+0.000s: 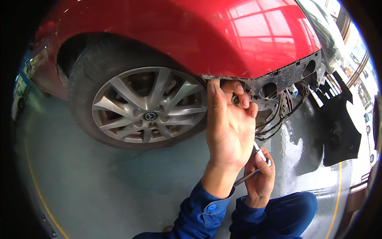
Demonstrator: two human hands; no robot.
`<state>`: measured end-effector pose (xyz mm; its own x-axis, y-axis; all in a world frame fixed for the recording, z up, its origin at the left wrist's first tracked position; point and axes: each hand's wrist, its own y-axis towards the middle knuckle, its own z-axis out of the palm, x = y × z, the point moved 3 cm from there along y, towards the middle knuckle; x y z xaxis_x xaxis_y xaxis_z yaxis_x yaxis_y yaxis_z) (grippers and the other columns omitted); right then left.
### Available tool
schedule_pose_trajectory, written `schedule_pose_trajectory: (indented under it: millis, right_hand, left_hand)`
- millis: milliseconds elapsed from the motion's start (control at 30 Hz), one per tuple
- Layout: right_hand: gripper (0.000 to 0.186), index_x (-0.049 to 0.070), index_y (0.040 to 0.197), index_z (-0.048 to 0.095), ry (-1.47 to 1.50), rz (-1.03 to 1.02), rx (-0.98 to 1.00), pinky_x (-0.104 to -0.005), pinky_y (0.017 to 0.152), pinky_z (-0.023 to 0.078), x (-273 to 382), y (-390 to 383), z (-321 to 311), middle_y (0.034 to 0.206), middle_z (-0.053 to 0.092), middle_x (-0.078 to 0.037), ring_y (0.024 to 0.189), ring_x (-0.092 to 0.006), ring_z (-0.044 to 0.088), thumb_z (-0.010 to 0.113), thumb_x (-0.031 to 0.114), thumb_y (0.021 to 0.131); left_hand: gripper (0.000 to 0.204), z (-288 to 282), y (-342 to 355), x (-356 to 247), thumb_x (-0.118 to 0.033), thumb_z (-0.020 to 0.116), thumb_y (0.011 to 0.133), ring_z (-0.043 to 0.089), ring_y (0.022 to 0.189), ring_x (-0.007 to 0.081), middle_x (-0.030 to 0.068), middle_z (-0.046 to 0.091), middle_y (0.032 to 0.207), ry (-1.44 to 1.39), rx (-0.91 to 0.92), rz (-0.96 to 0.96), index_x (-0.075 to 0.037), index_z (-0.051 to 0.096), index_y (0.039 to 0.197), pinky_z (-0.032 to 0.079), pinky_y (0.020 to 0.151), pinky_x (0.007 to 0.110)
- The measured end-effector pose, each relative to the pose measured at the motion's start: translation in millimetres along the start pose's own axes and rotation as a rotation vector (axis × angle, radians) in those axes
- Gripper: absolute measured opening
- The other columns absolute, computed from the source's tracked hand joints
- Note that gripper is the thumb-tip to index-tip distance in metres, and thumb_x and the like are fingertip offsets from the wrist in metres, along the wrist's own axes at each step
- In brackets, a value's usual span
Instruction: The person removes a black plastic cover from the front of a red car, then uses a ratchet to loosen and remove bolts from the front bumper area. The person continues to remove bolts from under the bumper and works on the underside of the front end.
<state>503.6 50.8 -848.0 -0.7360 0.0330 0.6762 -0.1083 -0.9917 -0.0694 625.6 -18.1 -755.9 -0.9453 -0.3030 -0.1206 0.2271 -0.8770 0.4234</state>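
Red car (175, 46) | left grip (230, 123) half curled at its bottom edge, can't tell if holding | right grip (260, 171) closed around shiny tool (259, 152)

Bright light, window glare on red panel (199, 44), overexposed right side, bent edges

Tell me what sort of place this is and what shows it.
Most likely a car repair workshop: exposed wiring hangs below the corner of a red car, the right hand grips a metal tool, and yellow lines mark the grey-green floor.
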Motion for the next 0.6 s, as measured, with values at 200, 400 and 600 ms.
schedule_pose_trajectory:
  millis: [200, 400, 600]
  right_hand:
    - [0.022, -0.005, 0.106, 0.053, -0.286, -0.427, -0.069, -0.0219, 0.045, 0.038, 20, -3, 26, 0.072, 0.057, -0.007, 0.05, -0.0108, 0.05, 0.064, 0.002, 0.089]
    - [0.023, -0.004, 0.103, 0.053, -0.798, -0.906, -0.064, -0.0186, 0.056, 0.042, 46, 10, 85, 0.082, 0.063, -0.009, 0.063, -0.0078, 0.056, 0.068, 0.0, 0.086]
    - [0.021, -0.002, 0.101, 0.055, -1.071, -1.047, -0.069, -0.0226, 0.059, 0.046, 43, 27, 116, 0.08, 0.065, -0.009, 0.068, -0.0073, 0.059, 0.068, 0.002, 0.086]
  left_hand:
    - [0.026, -3, 1, 0, -0.039, 0.041, 0.103, 0.043, 0.081, 0.0113, -0.0027, 0.05, 0.092, 0.022, 0.042, 0.017, -0.019, 0.049, 0.118, 0.036, 0.07, 0.029]
    - [0.025, 6, -1, 3, -0.033, 0.044, 0.102, 0.042, 0.08, 0.01, -0.0017, 0.047, 0.084, 0.117, -0.051, 0.037, -0.015, 0.049, 0.119, 0.036, 0.068, 0.027]
    - [0.055, 15, -16, -22, -0.023, 0.052, 0.097, 0.042, 0.079, 0.0076, 0.0002, 0.046, 0.082, 0.552, -0.084, 0.02, 0.004, 0.037, 0.142, 0.034, 0.066, 0.022]
